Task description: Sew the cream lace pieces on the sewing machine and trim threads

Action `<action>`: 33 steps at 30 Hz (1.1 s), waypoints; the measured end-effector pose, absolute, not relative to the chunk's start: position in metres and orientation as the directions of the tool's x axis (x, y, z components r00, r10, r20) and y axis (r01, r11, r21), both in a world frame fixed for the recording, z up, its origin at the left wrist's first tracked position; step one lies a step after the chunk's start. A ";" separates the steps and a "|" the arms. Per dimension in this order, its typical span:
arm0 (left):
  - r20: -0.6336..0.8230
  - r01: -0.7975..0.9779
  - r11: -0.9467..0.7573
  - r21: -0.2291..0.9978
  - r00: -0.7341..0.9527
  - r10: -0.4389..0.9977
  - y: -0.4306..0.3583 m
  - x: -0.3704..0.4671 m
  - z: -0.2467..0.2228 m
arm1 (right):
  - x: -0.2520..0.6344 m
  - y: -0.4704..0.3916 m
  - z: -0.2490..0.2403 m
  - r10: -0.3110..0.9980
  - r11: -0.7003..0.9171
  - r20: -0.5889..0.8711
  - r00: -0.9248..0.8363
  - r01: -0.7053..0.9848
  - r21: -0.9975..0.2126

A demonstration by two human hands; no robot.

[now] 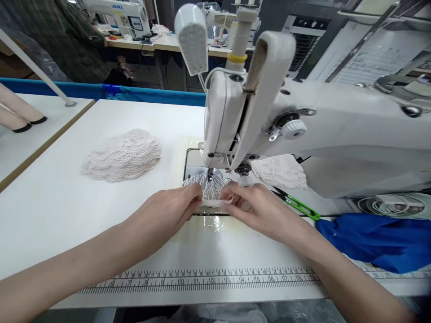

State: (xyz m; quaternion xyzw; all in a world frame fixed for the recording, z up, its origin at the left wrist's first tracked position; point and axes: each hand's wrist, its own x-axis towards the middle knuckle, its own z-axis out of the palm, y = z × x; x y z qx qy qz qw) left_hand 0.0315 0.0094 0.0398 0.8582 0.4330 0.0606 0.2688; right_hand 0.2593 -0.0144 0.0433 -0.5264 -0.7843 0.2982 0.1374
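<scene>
A small piece of white lace (211, 188) lies under the presser foot (210, 175) of a white sewing machine (229, 112). My left hand (178, 204) pinches the left end of its near edge between thumb and fingers. At the right end of that edge, my right hand (251, 204) is closed on the lace as well. Between the two hands the near edge is stretched flat over the metal needle plate. A stack of scalloped lace pieces (123, 154) rests on the table to the left. More lace (280, 171) lies to the right, partly behind the machine head.
Green-handled thread snips (296, 204) lie right of my right hand, near a blue cloth (380, 240). A ruler strip (202, 280) runs along the table's front edge. Past the blue-edged table back, a person in a checked shirt (63, 40) stands near another sewing machine (117, 18).
</scene>
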 end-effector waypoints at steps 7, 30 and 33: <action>-0.144 0.664 -0.545 0.512 0.692 0.707 0.041 0.046 0.044 | 0.257 -0.012 0.030 0.902 0.425 0.264 -0.342 0.809 -0.405; 0.076 0.532 -0.481 0.697 0.611 0.788 0.048 0.050 0.035 | 0.254 -0.004 0.014 0.833 0.382 0.497 -0.242 0.902 -0.201; 0.056 0.520 -0.469 0.714 0.626 0.778 0.048 0.050 0.036 | 0.260 -0.005 0.022 0.770 0.412 0.550 -0.323 0.910 -0.042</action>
